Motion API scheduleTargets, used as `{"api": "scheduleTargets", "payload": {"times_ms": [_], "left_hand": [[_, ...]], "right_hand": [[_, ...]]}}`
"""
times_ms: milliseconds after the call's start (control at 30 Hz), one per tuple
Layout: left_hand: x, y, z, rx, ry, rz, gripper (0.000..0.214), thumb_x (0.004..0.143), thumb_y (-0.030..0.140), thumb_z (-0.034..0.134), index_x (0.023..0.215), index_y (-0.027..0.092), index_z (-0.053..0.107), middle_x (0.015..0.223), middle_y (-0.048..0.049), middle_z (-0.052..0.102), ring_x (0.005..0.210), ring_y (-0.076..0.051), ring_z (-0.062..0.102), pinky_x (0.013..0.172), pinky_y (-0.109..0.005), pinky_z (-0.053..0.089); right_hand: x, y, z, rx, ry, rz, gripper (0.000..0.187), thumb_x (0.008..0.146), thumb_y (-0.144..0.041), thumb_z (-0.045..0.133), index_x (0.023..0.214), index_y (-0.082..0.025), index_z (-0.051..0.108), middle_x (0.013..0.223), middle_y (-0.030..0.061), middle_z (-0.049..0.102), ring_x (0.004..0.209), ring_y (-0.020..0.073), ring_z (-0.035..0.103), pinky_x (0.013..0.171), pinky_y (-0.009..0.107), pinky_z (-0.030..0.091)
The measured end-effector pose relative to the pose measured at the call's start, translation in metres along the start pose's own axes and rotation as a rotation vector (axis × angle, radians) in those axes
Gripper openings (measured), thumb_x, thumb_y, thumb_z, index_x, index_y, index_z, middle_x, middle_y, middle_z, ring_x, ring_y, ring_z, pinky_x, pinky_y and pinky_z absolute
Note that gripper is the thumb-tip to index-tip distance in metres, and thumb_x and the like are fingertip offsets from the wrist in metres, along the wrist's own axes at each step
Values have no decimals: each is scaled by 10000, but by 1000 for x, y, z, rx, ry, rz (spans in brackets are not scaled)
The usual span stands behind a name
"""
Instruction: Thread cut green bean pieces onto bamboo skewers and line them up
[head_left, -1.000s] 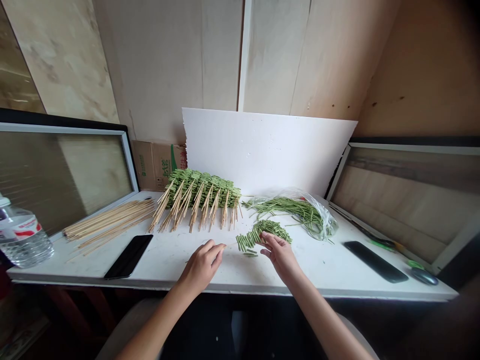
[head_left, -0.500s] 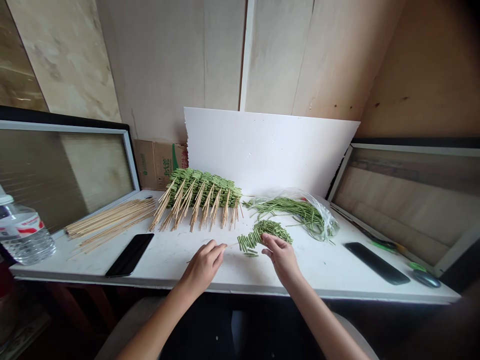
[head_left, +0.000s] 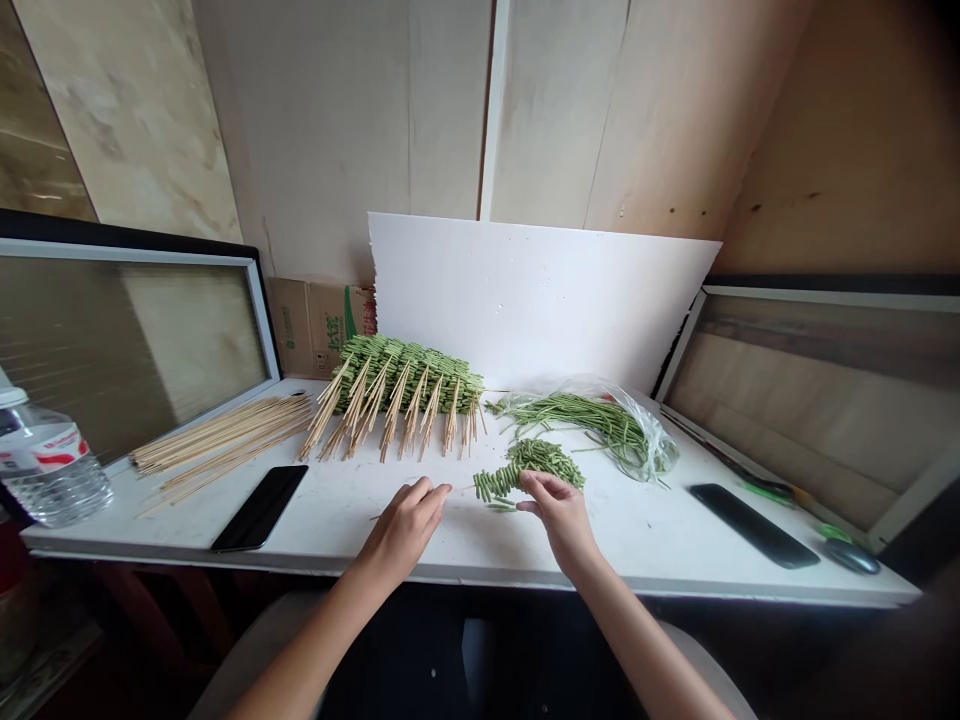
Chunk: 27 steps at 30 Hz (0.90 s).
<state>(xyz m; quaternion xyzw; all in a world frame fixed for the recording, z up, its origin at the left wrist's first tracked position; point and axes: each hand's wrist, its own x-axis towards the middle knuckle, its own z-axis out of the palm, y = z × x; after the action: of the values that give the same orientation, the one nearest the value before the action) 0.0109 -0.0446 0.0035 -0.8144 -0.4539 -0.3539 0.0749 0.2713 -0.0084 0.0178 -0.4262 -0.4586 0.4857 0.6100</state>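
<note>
My left hand (head_left: 403, 527) rests on the white table (head_left: 420, 545), fingers pinched round a thin bamboo skewer (head_left: 463, 489) whose tip points right toward a row of cut green bean pieces (head_left: 496, 483). My right hand (head_left: 559, 510) has its fingers curled at the edge of the pile of cut bean pieces (head_left: 541, 457), pinching at one small piece. Behind them lies a fanned stack of finished bean skewers (head_left: 397, 390).
Loose bamboo skewers (head_left: 217, 445) and a black phone (head_left: 259, 507) lie at left, a water bottle (head_left: 41, 465) at the left edge. A plastic bag of long green beans (head_left: 600, 420) sits at right, with a second dark phone (head_left: 754, 524) and a mouse (head_left: 849, 556) beyond.
My right hand has drawn slightly left and down along the bean pile's edge. My left hand has hardly moved.
</note>
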Motion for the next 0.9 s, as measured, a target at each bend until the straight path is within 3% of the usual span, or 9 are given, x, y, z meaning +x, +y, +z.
{"api": "scheduleTargets", "payload": {"times_ms": [233,433,633,800,900], "left_hand": [[0,2,0,-19,-60,-17,352,1041,142,407,1288,201,651,922,-65,614,822,-197,620,714,-280,525],[3,1,-2,-169,-55,-20,335,1078,235,399,1315,233,636,1004,-76,661,869,-190,669,787,-293,562],[7,-11,-11,-230,-87,-98,265,1051,225,454,1122,235,709,998,-62,718,867,-198,705,794,-303,559],[9,-8,-15,-245,-170,-152,258,1004,185,484,908,214,722,803,-38,708,706,-181,671,697,-291,525],[10,-10,-12,-389,-176,-254,263,992,238,515,813,197,704,733,-40,707,681,-179,684,681,-289,541]], "right_hand": [[-4,1,4,8,-15,4,425,682,-531,890,899,-173,816,935,94,766,1003,303,695,712,356,634],[4,-4,-1,-30,13,29,445,716,-574,848,902,-172,799,958,104,771,1024,325,720,661,321,604],[12,-16,-16,-67,73,29,484,711,-581,846,975,-178,803,1004,120,784,1038,337,723,705,350,601],[16,-19,-17,-115,57,-64,662,679,-603,856,1160,-161,747,908,119,793,941,350,743,635,370,595],[21,-22,-14,-113,74,-100,755,745,-685,764,1273,-154,668,910,126,785,933,356,748,634,396,614]]}}
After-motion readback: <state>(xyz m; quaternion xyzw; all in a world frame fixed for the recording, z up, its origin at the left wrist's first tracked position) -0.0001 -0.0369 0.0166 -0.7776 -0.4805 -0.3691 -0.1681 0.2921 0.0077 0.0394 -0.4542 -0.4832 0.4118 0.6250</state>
